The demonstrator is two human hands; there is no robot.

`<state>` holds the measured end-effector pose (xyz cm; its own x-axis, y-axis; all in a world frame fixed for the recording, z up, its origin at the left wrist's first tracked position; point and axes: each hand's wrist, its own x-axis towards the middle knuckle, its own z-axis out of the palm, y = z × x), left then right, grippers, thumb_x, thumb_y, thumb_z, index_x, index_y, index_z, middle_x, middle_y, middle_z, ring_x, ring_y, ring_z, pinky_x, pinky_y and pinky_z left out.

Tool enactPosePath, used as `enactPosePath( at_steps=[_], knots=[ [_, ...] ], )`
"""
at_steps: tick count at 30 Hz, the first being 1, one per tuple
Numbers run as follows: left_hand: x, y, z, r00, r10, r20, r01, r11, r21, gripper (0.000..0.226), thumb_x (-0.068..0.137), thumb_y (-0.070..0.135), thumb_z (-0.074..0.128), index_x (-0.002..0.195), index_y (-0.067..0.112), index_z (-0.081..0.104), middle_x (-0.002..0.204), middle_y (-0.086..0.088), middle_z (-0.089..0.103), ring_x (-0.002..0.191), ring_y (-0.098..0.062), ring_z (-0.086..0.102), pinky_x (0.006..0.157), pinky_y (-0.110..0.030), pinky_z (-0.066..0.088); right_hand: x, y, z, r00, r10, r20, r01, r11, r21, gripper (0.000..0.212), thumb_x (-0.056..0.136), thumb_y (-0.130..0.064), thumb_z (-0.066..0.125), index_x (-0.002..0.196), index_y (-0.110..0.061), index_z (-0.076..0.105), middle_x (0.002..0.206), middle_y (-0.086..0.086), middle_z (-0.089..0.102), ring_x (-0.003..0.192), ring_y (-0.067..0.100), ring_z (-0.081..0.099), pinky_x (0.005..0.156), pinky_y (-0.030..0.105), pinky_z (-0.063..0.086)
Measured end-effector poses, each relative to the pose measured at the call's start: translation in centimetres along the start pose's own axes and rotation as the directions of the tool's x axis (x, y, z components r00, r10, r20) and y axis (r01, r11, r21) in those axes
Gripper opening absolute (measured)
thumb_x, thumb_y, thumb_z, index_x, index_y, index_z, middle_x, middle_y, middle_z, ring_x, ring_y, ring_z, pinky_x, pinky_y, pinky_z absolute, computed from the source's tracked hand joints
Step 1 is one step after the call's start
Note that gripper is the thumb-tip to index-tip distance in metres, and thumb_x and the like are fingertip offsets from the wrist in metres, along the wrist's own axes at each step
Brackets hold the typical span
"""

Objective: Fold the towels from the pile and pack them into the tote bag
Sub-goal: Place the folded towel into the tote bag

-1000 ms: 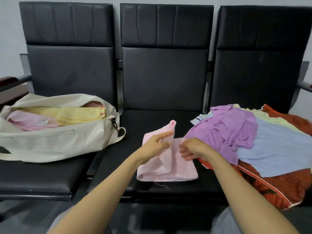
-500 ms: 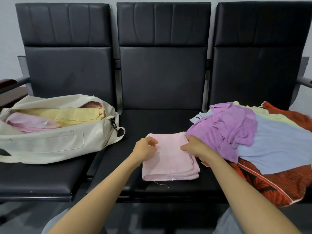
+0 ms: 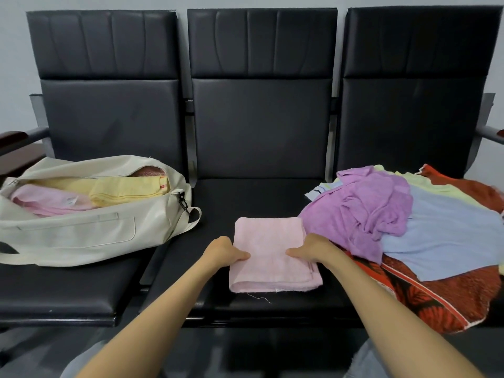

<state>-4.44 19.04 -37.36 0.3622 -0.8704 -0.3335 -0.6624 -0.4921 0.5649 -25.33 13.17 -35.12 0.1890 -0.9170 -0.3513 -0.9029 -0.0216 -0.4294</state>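
A folded pink towel (image 3: pixel 268 246) lies flat on the middle seat. My left hand (image 3: pixel 222 252) grips its left edge, thumb on top. My right hand (image 3: pixel 313 248) grips its right edge the same way. The cream tote bag (image 3: pixel 81 230) sits open on the left seat with folded yellow and pink towels inside. On the right seat lies the pile of unfolded towels (image 3: pixel 409 225): purple on top, then light blue, pale yellow and a red patterned one beneath.
Three black padded seats (image 3: pixel 261 132) form one bench against a grey wall. Armrests stick out at both far ends. The red patterned towel hangs over the front edge of the right seat. My knees show at the bottom.
The raised pink flap was laid down, making a compact rectangle. Both hands slid from the towel's far corners to its side edges and now grip it.
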Motion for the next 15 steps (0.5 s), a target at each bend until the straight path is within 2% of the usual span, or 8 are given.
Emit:
enactPosePath(
  at_steps=[5, 9, 11, 13, 15],
  knots=[
    [-0.3, 0.1, 0.4, 0.999, 0.047, -0.015, -0.048, 0.997, -0.058, 0.036, 0.079, 0.031, 0.069, 0.065, 0.014, 0.04, 0.071, 0.003, 0.044, 0.063, -0.011, 0.041, 0.054, -0.022, 0.029, 0.6, -0.4, 0.3, 1.0, 0.01, 0.016, -0.012, 0.989, 0.146, 0.048, 0.084, -0.029, 0.068, 0.123, -0.006, 0.053, 0.124, 0.011, 0.057, 0.11, 0.024, 0.055, 0.094, 0.031, 0.046],
    [-0.2, 0.0, 0.4, 0.996, 0.081, -0.027, -0.083, 0.993, -0.086, 0.032, 0.077, 0.029, 0.07, 0.075, 0.015, 0.041, 0.079, 0.002, 0.047, 0.071, -0.014, 0.043, 0.06, -0.025, 0.032, 0.8, -1.0, 0.6, 1.0, 0.015, 0.02, -0.019, 0.972, 0.235, 0.046, 0.084, -0.022, 0.064, 0.125, -0.008, 0.049, 0.127, 0.01, 0.054, 0.113, 0.026, 0.052, 0.097, 0.035, 0.045],
    [-0.3, -0.1, 0.4, 0.996, 0.079, -0.038, -0.083, 0.99, -0.115, 0.032, 0.078, 0.027, 0.069, 0.074, 0.016, 0.039, 0.08, 0.003, 0.046, 0.069, -0.013, 0.043, 0.058, -0.023, 0.032, 0.8, -1.1, 0.7, 1.0, 0.002, 0.031, -0.01, 0.964, 0.266, 0.05, 0.084, -0.019, 0.064, 0.13, -0.007, 0.046, 0.131, 0.011, 0.051, 0.117, 0.027, 0.05, 0.098, 0.033, 0.043],
    [-0.5, -0.1, 0.3, 0.996, 0.071, -0.048, -0.079, 0.976, -0.202, 0.029, 0.079, 0.022, 0.068, 0.08, 0.017, 0.04, 0.084, 0.003, 0.048, 0.07, -0.011, 0.043, 0.057, -0.022, 0.033, 0.9, -1.2, 0.6, 0.999, -0.008, 0.035, -0.004, 0.946, 0.324, 0.065, 0.084, -0.018, 0.066, 0.139, -0.007, 0.032, 0.137, 0.012, 0.043, 0.124, 0.029, 0.044, 0.098, 0.033, 0.041],
    [-0.6, -0.2, -0.3, 0.997, 0.067, -0.05, -0.081, 0.915, -0.396, 0.034, 0.078, 0.014, 0.07, 0.098, 0.016, 0.041, 0.096, -0.003, 0.052, 0.077, -0.013, 0.049, 0.063, -0.024, 0.041, 1.2, -1.1, 0.3, 0.998, -0.056, 0.021, 0.04, 0.882, 0.47, 0.083, 0.083, -0.014, 0.068, 0.145, -0.014, 0.013, 0.143, 0.01, 0.034, 0.128, 0.03, 0.041, 0.103, 0.039, 0.041]
  ],
)
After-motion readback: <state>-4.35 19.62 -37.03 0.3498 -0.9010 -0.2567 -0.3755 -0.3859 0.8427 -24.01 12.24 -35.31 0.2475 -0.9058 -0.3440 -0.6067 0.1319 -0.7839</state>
